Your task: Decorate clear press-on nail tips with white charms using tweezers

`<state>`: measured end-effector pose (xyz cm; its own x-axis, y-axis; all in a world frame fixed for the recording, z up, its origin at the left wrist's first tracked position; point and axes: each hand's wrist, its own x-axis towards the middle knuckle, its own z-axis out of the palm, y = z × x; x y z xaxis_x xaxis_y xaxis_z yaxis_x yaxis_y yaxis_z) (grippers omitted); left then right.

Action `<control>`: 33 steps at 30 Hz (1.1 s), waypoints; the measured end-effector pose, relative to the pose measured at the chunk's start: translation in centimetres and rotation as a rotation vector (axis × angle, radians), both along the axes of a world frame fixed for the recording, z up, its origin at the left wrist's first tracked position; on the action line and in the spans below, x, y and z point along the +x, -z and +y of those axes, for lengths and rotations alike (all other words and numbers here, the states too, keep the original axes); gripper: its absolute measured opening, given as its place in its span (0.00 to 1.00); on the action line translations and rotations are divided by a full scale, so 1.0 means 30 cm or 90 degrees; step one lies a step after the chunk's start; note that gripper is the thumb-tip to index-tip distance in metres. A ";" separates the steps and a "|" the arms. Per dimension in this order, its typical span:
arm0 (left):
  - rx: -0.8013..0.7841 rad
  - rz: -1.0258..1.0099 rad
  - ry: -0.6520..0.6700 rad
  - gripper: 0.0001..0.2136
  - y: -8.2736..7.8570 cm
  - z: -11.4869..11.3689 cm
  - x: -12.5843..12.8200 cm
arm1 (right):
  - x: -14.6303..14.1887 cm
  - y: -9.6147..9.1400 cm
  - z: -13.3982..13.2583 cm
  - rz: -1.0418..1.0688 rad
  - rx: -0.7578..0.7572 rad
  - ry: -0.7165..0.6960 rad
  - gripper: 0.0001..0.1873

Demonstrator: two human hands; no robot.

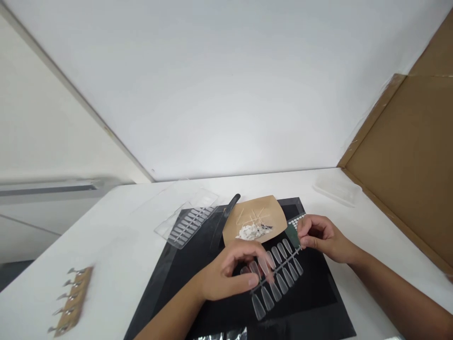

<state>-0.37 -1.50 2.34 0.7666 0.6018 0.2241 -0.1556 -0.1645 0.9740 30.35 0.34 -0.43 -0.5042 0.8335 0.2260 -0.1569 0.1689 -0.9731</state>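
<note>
A strip of clear false nail tips (pixel 282 284), set in two rows along a central stem, is held a little above the black mat (pixel 226 316). My left hand (pixel 233 271) has closed round the strip's left end, with its fingers seen through the clear tips. At the strip's far right end, my right hand (pixel 320 236) pinches thumb and forefinger together by the stem. Exactly what lies between those fingertips is hidden. Just behind the right fingertips is a green sheet with white dots (pixel 293 231), partly covered.
Behind the hands, a brown paper tray (pixel 256 208) holds white scraps and thin sticks. A dark nail file (pixel 226 212) leans beside it. Clear cases (pixel 163 230) with more nail tips lie left. A wooden stand with metal clips (pixel 72 302) sits front left; a clear lid (pixel 338 189) back right.
</note>
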 end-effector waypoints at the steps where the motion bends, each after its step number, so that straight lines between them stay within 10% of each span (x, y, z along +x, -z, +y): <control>1: -0.021 -0.012 0.009 0.20 -0.002 0.001 -0.005 | 0.000 -0.002 0.001 -0.010 0.001 -0.001 0.06; 17: -0.172 0.195 -0.082 0.16 0.035 0.005 0.037 | -0.060 0.016 -0.026 -0.137 0.014 0.096 0.14; 33: -0.204 0.107 -0.035 0.12 0.014 -0.005 0.034 | -0.064 0.001 -0.023 -0.098 0.048 0.169 0.14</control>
<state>0.65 -1.66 1.92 0.7414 0.6622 -0.1088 0.0112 0.1499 0.9886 28.43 -0.35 -0.46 -0.3049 0.9242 0.2300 0.0501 0.2567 -0.9652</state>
